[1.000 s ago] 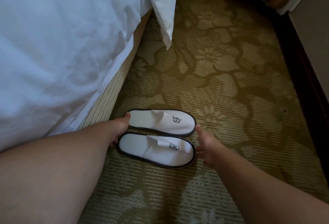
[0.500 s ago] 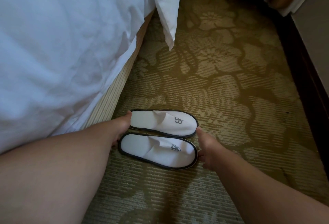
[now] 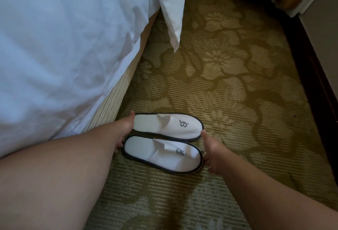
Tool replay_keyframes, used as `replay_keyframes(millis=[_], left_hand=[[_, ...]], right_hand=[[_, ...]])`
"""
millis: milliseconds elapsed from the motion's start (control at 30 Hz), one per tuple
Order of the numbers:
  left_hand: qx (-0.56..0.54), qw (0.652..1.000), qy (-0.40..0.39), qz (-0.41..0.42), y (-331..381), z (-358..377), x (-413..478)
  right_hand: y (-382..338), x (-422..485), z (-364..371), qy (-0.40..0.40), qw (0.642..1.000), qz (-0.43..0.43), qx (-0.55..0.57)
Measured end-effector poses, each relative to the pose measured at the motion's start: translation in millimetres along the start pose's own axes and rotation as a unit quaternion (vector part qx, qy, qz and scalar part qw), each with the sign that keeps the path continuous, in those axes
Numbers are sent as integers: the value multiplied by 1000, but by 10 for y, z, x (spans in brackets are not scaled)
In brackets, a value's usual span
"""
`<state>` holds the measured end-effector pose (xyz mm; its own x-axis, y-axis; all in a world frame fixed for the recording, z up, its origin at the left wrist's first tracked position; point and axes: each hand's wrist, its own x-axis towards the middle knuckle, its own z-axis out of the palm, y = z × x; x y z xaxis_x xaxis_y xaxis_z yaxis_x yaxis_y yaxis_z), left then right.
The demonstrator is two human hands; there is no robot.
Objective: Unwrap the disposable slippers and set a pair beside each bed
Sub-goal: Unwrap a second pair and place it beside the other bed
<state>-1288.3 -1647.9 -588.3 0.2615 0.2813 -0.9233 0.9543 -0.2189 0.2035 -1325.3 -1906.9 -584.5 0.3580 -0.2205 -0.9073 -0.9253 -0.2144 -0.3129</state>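
On the floral carpet (image 3: pixel 228 83) at 5 o'clock of the bed (image 3: pixel 64 47), the unwrapped far slipper (image 3: pixel 164 126) and near slipper (image 3: pixel 159 154) lie flat, side by side, toes toward 3 o'clock. Your left hand (image 3: pixel 126 131) touches the heels and your right hand (image 3: pixel 212 149) the toes, each grip apart and clamping nothing, apparently squaring the pair along the bed.

Far slipper (image 3: pixel 164 126) and near slipper (image 3: pixel 161 154) side by side on carpet (image 3: pixel 228 83), right of bed (image 3: pixel 64 47). Left hand (image 3: pixel 126 129) at heels, right hand (image 3: pixel 212 149) at toes.
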Motion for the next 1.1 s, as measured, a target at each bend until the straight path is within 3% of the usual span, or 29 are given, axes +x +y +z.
replay_keyframes(millis=[533, 1100], left_hand=[[-39, 999, 2, 30, 1, 1, 64], [-35, 999, 5, 33, 31, 18, 58]], right_hand=[[-35, 28, -9, -11, 999, -33, 3], [-55, 59, 8, 7, 1000, 1, 14]])
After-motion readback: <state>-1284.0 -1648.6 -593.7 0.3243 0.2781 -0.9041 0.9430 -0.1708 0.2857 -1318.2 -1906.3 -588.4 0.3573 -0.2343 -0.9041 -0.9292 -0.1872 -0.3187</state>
